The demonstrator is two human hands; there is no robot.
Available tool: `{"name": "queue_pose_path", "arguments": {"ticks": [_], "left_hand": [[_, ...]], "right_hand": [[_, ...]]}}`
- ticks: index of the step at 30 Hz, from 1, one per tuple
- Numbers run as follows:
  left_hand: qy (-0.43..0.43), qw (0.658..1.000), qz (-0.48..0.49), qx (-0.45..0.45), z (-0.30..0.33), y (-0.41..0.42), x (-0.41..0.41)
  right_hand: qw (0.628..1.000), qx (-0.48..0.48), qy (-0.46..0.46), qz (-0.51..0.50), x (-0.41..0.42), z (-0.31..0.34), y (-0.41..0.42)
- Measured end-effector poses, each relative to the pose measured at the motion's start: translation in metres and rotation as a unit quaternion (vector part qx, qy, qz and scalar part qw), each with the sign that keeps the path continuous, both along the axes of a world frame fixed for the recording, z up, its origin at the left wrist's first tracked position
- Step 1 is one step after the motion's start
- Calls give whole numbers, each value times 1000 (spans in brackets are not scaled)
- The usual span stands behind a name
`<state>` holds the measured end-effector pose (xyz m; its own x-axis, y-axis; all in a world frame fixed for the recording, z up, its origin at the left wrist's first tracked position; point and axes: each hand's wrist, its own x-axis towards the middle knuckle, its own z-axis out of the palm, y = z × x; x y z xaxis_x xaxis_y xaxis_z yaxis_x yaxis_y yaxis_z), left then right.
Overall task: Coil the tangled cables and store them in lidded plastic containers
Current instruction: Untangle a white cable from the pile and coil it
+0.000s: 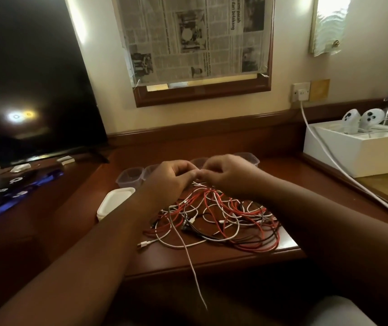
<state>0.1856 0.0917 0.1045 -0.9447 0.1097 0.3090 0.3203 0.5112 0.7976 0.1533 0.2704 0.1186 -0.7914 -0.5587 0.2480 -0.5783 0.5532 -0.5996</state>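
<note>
A tangle of red, white and black cables [221, 217] lies on the dark wooden desk [211, 257]. My left hand [167, 177] and my right hand [228, 175] meet above the far side of the pile, fingertips pinched together on a thin white cable. One white cable [192, 262] trails off the front edge of the desk. Several clear plastic containers [129, 176] stand in a row behind my hands, partly hidden. A stack of white lids [115, 203] sits left of the pile.
A dark TV screen [30, 78] stands at the left. A white box [357, 149] with two white controllers and a metal bottle sits at the right. A white power cord [343, 175] runs from the wall socket down across the right side.
</note>
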Motion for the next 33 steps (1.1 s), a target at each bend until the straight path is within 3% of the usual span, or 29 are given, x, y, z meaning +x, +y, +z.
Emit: {"name": "queue_pose_path", "arguments": {"ticks": [2,5,7,9,12,15,17,19,20,21,22,24,26,28,31,33], "left_hand": [[29,999,13,-36,1,0,-2],[27,999,40,-10,-3,-5,-13],[-12,998,30,60,-9,-5,-19],[-61,980,5,189,-18,1,-24],[-128,933,-18,337,-34,22,-31],[-126,911,60,388,-49,42,-32],[-140,902,56,404,-54,50,-30],[-166,913,29,371,-59,51,-29],[-178,921,19,346,-61,49,-30],[-183,931,14,314,-62,46,-30],[-183,944,9,274,-62,43,-29],[-160,973,1,165,-62,34,-28],[-61,998,27,19,-60,24,-27],[56,994,54,-82,-55,14,-27],[124,984,75,-107,-47,4,-29],[123,986,80,-80,-44,0,-31]], "right_hand": [[992,21,-126,7,-5,-4,-2],[951,-12,-304,55,-16,-16,2],[888,-105,-425,142,-22,-25,3],[811,-222,-500,205,-24,-28,1],[731,-361,-526,242,-26,-24,-4],[699,-472,-469,262,-37,-20,-6],[726,-510,-389,247,-48,-19,-5],[845,-445,-225,192,-59,-19,1],[913,-364,-105,151,-63,-19,4],[957,-268,21,114,-69,-20,7],[974,-163,129,96,-75,-21,9],[963,53,252,83,-84,-23,9],[948,191,250,48,-89,-26,9],[965,208,157,35,-85,-30,9],[990,84,-88,67,-79,-44,5],[964,-17,-239,115,-74,-50,3]]}}
